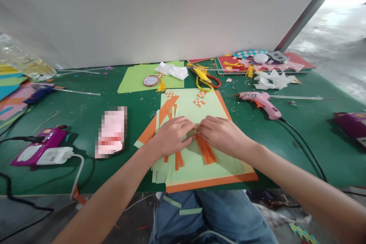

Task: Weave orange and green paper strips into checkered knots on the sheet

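Worktop: matte green table [85, 118], bearing the paper.
Sheets: layered pale green paper sheets [228, 166], beneath both hands.
Left hand [175, 134]: fingers curve inward, tips near the right's; I cannot tell what they grip.
Right hand [220, 131]: fingers curled, their hold hidden.
Strips: flat, narrow orange paper strips [206, 153] (fanning nearward) emerge just below the right fingertips, upper ends hidden.
Scraps: small orange-and-white checkered paper pieces [199, 102], beyond the fingers.

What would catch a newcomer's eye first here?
Probably the orange strips at centre, where the left grip and right grip meet over pale paper. Next, the pink glue gun on the right, and the scissors, with yellow and red handles, beyond the paper.
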A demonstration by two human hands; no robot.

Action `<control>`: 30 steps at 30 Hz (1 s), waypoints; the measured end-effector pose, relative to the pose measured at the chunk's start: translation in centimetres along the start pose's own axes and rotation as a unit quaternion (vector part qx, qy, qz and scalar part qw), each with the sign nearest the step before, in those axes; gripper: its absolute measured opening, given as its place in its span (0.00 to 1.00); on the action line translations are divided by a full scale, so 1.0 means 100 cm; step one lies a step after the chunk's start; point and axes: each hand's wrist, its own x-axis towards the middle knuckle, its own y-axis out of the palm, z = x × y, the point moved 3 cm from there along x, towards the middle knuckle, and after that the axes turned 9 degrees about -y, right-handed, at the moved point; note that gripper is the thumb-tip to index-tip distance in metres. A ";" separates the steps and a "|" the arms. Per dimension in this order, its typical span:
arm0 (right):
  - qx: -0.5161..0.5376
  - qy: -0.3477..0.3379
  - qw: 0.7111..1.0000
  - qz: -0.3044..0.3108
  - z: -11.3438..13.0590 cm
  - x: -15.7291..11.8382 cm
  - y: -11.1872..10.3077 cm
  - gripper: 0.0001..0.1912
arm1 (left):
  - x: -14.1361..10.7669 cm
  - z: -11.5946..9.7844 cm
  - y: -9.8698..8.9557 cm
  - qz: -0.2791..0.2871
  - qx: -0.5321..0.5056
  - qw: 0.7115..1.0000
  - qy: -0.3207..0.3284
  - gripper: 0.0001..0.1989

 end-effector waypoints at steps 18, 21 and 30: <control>0.037 -0.015 0.999 -0.010 -0.006 -0.009 -0.002 0.10 | 0.001 -0.001 -0.002 0.007 -0.012 1.000 0.019 0.07; 0.043 -0.021 0.999 -0.014 -0.011 -0.014 -0.003 0.11 | 0.001 -0.002 -0.001 0.005 -0.014 1.000 0.022 0.08; -0.015 -0.023 0.999 -0.020 -0.009 -0.017 0.002 0.11 | 0.004 -0.006 0.010 -0.027 0.041 0.998 0.030 0.12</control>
